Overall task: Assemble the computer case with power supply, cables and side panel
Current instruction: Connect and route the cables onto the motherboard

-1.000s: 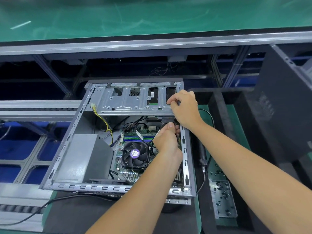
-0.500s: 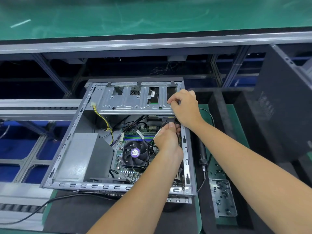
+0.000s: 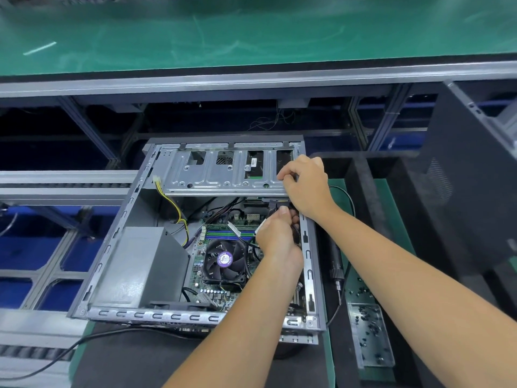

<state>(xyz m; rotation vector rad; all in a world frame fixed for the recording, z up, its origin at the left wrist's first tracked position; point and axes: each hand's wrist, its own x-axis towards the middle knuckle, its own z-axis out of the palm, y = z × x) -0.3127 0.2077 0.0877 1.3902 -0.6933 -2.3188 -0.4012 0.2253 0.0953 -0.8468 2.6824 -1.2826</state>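
An open grey computer case (image 3: 112, 247) lies on its side in front of me. Inside it sit the grey power supply (image 3: 140, 264), the motherboard with a black fan (image 3: 223, 261), and a yellow-black cable (image 3: 173, 205). My left hand (image 3: 277, 233) pinches a black cable connector (image 3: 275, 204) just under the metal drive cage (image 3: 223, 175), by the case's right rail. On the cage's right end my right hand (image 3: 305, 186) grips the edge with curled fingers. The dark side panel (image 3: 470, 177) stands upright at the right.
An electric screwdriver (image 3: 335, 264) lies right of the case, its cord looping behind. A metal tray of small black screws (image 3: 369, 334) sits at the lower right. A black cable (image 3: 56, 357) trails off at the lower left. A green conveyor belt (image 3: 251, 32) runs across the back.
Both hands stay at the same corner of the drive cage. My left hand's fingers shift slightly at the connector. Nothing else moves.
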